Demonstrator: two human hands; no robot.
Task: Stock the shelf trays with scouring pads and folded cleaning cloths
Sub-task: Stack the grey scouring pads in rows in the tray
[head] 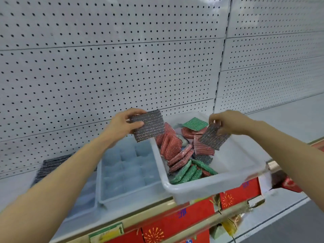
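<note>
Head cam, only view I've got: my left hand (122,124) is pinching a grey scouring pad (148,125), thumb on the front face and fingers curled over the top edge, holding it up above the gap between the two tubs. My right hand (228,122) has a second grey pad (213,136) dangling from its fingertips over the white bin (206,187), which is piled with loose red pads (171,146) and green pads (186,172), all tipped every which way. Just left of the bin, touching it, sits a clear tray (105,195) with a grid-patterned bottom. Further left on the shelf (17,188) there's a dark stack of pads (50,165), a bit blurry. Pegboard (105,58) fills the back.
</note>
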